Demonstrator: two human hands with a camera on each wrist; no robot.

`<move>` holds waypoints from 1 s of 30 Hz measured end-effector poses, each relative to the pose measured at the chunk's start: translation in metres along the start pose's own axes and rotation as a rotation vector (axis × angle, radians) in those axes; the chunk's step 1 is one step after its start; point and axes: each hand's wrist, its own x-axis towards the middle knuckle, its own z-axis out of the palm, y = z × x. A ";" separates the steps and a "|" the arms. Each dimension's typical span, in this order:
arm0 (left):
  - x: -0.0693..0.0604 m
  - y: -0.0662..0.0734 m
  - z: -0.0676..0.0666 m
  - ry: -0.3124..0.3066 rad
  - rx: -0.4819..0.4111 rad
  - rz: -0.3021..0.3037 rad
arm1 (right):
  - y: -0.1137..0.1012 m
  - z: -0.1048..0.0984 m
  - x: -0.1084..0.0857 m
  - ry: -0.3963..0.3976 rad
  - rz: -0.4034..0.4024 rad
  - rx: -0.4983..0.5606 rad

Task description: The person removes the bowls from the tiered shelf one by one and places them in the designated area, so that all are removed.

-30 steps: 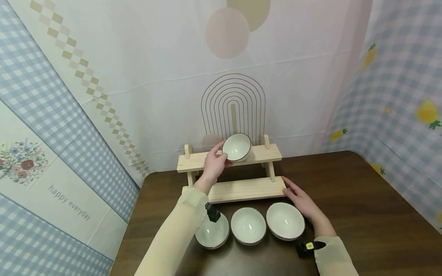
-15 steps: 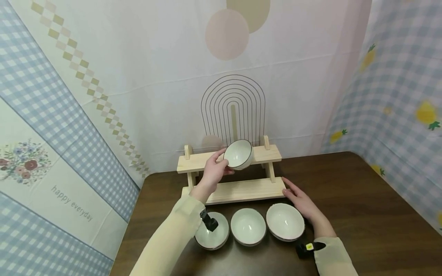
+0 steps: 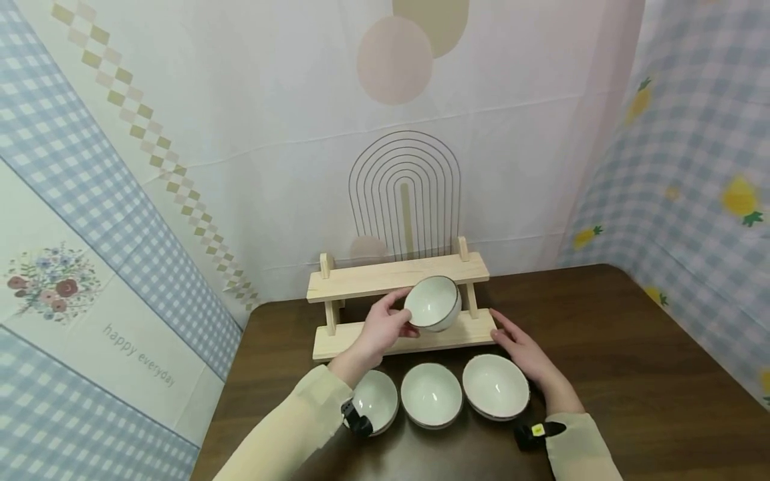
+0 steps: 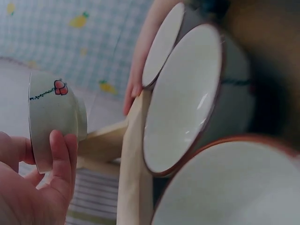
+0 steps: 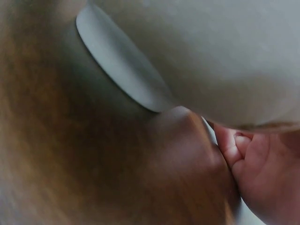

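My left hand (image 3: 385,329) pinches a small white bowl (image 3: 434,304) by its left side, thumb at the rim and fingers below. The bowl is tilted, its inside facing me, in front of the two-tier wooden shelf (image 3: 385,275). In the left wrist view a red flower and a dark green line mark the outer wall of the held bowl (image 4: 54,112). My right hand (image 3: 529,357) touches the right end of the lower board (image 3: 337,339) with extended fingers, beside the rightmost bowl. In the right wrist view a bowl (image 5: 243,56) covers much of the frame.
Three white bowls with dark rims stand upright in a row before the shelf: a left bowl (image 3: 380,395), a middle bowl (image 3: 431,395) and a right bowl (image 3: 496,386). My left wrist partly covers the left one. Behind the brown table (image 3: 631,374) hangs a patterned cloth (image 3: 289,200).
My left hand has brought the bowl down and slightly right, from the upper board to in front of the gap above the lower board. My right hand stays at the shelf's end.
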 end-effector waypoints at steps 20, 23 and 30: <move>-0.045 -0.011 -0.026 -0.137 0.232 -0.007 | 0.001 0.000 0.001 0.001 0.005 0.000; -0.048 -0.011 -0.037 -0.162 0.242 -0.001 | 0.001 0.001 0.001 0.003 0.015 0.004; -0.060 -0.014 -0.073 -0.202 0.315 0.018 | 0.001 0.001 0.000 0.009 0.017 0.002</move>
